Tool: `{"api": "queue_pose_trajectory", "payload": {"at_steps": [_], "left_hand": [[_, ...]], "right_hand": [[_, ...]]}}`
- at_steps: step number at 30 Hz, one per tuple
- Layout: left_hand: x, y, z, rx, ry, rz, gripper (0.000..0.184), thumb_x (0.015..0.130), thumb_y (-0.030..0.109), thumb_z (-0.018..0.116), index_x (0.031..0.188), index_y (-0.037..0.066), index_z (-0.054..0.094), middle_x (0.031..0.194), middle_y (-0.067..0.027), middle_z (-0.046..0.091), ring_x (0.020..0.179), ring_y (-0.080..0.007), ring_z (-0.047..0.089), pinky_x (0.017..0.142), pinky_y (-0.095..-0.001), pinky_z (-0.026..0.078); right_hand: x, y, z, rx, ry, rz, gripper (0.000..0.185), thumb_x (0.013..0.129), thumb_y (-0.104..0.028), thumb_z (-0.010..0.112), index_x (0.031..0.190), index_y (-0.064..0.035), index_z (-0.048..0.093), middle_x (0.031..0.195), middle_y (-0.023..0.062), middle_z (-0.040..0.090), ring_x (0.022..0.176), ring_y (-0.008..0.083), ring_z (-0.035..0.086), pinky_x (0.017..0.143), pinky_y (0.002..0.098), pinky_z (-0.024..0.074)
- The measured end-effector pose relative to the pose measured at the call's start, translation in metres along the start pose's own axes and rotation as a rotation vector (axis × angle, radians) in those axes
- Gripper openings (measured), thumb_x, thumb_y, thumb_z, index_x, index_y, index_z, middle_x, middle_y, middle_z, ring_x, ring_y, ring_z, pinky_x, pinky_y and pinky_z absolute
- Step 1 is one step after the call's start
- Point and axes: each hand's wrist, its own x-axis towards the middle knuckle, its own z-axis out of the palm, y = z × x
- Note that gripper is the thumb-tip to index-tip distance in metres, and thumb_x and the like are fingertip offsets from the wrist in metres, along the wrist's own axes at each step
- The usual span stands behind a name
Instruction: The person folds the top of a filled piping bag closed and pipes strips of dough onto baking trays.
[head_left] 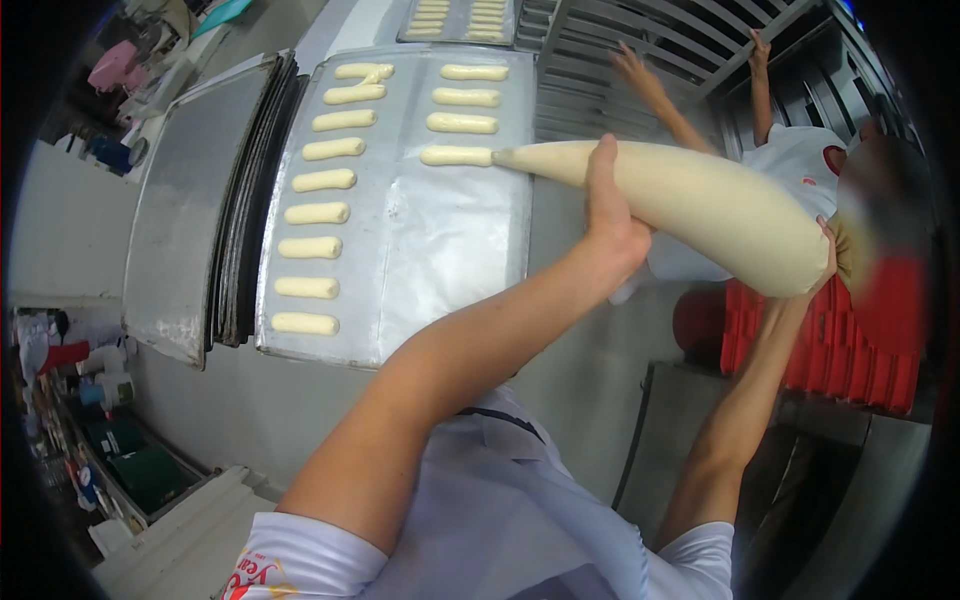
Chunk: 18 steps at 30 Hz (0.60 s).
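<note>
A large piping bag, full of pale dough, slants across the right of the view. My left hand is wrapped round its underside near the narrow end. At the wide end, my right hand grips the gathered top. The bag's tip touches the right end of a piped strip on a lined metal tray. Beyond that strip lie three more in the right column. The left column holds several piped strips; the two farthest are joined by a smear of dough.
Stacked dark trays stand left of the lined tray. Another tray of strips lies beyond it. At the right, a co-worker reaches toward a metal rack. Red crates sit below the bag.
</note>
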Motion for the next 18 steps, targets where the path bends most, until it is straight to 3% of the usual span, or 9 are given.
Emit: {"api": "queue_pose_trajectory", "payload": {"at_steps": [3, 4, 6, 7, 11, 14, 18], "left_hand": [[-0.016, -0.003, 0.012, 0.022, -0.06, 0.033, 0.059, 0.088, 0.05, 0.064, 0.126, 0.007, 0.05, 0.121, -0.0101, 0.058, 0.113, -0.0257, 0.055, 0.099, -0.0424, 0.042], [-0.026, -0.002, 0.018, 0.036, -0.085, 0.045, 0.058, 0.088, 0.047, 0.065, 0.126, 0.006, 0.051, 0.119, -0.0101, 0.059, 0.113, -0.0251, 0.055, 0.099, -0.0412, 0.042], [-0.037, 0.004, 0.03, 0.054, -0.158, 0.092, 0.055, 0.088, 0.043, 0.067, 0.125, 0.005, 0.051, 0.116, -0.01, 0.06, 0.112, -0.0241, 0.056, 0.099, -0.0389, 0.043], [-0.042, 0.006, 0.033, 0.067, -0.179, 0.096, 0.055, 0.088, 0.043, 0.067, 0.125, 0.005, 0.051, 0.117, -0.01, 0.06, 0.112, -0.0241, 0.056, 0.099, -0.0392, 0.043], [-0.057, 0.018, 0.024, 0.072, -0.124, 0.052, 0.055, 0.088, 0.045, 0.066, 0.125, 0.006, 0.051, 0.118, -0.0099, 0.059, 0.113, -0.0244, 0.055, 0.099, -0.0404, 0.042], [-0.061, 0.031, 0.01, 0.052, -0.067, 0.033, 0.056, 0.089, 0.046, 0.065, 0.126, 0.007, 0.05, 0.119, -0.0098, 0.059, 0.113, -0.0246, 0.055, 0.099, -0.0414, 0.042], [-0.061, 0.043, -0.005, 0.024, -0.036, 0.032, 0.056, 0.089, 0.047, 0.064, 0.126, 0.008, 0.05, 0.12, -0.0097, 0.058, 0.114, -0.0249, 0.054, 0.099, -0.0427, 0.041]], "right_hand": [[-0.025, -0.018, 0.011, -0.033, 0.042, -0.02, 0.03, 0.093, -0.013, 0.056, 0.119, 0.0015, 0.06, 0.112, 0.0141, 0.067, 0.101, 0.024, 0.064, 0.091, 0.0341, 0.0505], [-0.048, -0.039, 0.018, -0.707, -0.021, -0.287, 0.031, 0.097, -0.017, 0.051, 0.121, 0.0004, 0.06, 0.109, 0.0131, 0.068, 0.098, 0.0237, 0.065, 0.089, 0.0354, 0.051], [-0.078, 0.054, -0.025, -1.172, 0.096, -0.592, 0.037, 0.101, -0.025, 0.044, 0.125, 0.0001, 0.058, 0.118, 0.0152, 0.066, 0.106, 0.0257, 0.063, 0.092, 0.0393, 0.0502], [-0.084, 0.047, -0.017, -1.162, 0.097, -0.601, 0.037, 0.101, -0.025, 0.044, 0.125, 0.0001, 0.058, 0.118, 0.0152, 0.066, 0.106, 0.0257, 0.063, 0.092, 0.0393, 0.0502], [-0.13, -0.02, 0.05, -0.615, 0.077, -0.28, 0.029, 0.091, -0.02, 0.057, 0.111, -0.0014, 0.065, 0.108, 0.0167, 0.067, 0.097, 0.0328, 0.064, 0.086, 0.0407, 0.0511], [-0.119, -0.066, 0.067, -0.047, 0.265, 0.041, 0.026, 0.095, -0.019, 0.052, 0.106, 0.0018, 0.064, 0.102, 0.0135, 0.066, 0.09, 0.0233, 0.065, 0.078, 0.0346, 0.0538], [-0.091, -0.052, 0.043, 0.259, 0.156, 0.185, 0.037, 0.1, -0.028, 0.046, 0.112, 0.005, 0.058, 0.109, 0.0176, 0.064, 0.098, 0.0272, 0.065, 0.087, 0.0402, 0.0522]]}}
